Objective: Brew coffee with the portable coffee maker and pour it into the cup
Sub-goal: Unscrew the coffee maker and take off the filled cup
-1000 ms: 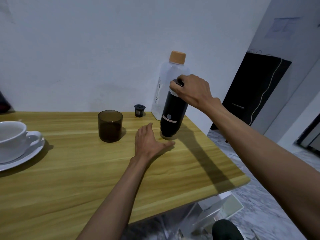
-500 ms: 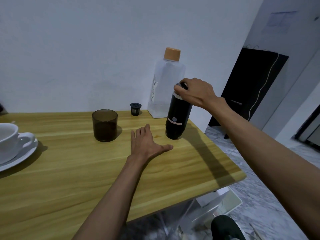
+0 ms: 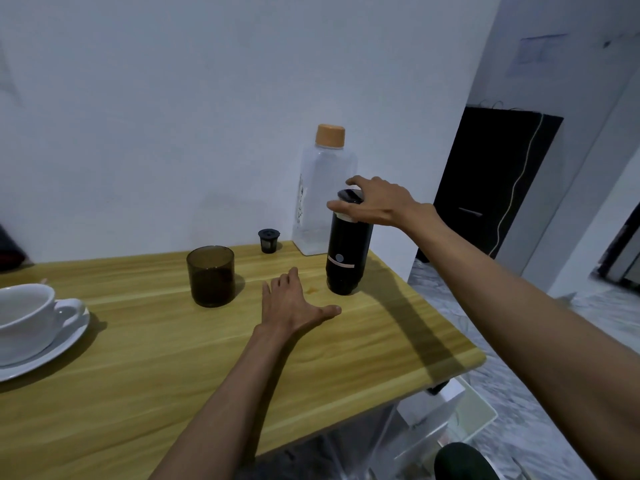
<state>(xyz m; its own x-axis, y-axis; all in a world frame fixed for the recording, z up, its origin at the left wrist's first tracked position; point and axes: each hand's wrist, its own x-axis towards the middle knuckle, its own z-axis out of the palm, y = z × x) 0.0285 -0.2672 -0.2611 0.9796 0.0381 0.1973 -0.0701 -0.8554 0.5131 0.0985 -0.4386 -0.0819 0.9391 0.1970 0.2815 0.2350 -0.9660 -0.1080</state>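
Observation:
The black cylindrical coffee maker [image 3: 348, 252] stands upright near the table's far right corner. My right hand [image 3: 377, 202] hovers at its top, fingers spread around the dark lid, the thumb just at the rim. My left hand [image 3: 294, 303] lies flat on the wooden table [image 3: 346, 362], fingers apart, holding nothing, a short way left of the coffee maker. A dark translucent cup [image 3: 211, 276] stands to the left of that hand. A white cup on a saucer [image 3: 26, 315] sits at the left edge.
A clear water bottle [image 3: 325, 199] with an orange cap stands against the wall behind the coffee maker. A small black filter capsule [image 3: 268, 240] sits left of it. A small brown drop [image 3: 311, 290] marks the table. The table's right edge drops to a tiled floor.
The coffee maker went from tilted to standing upright, a little farther right. My right hand's grip on its top has loosened into spread fingers. My left hand stayed flat on the table.

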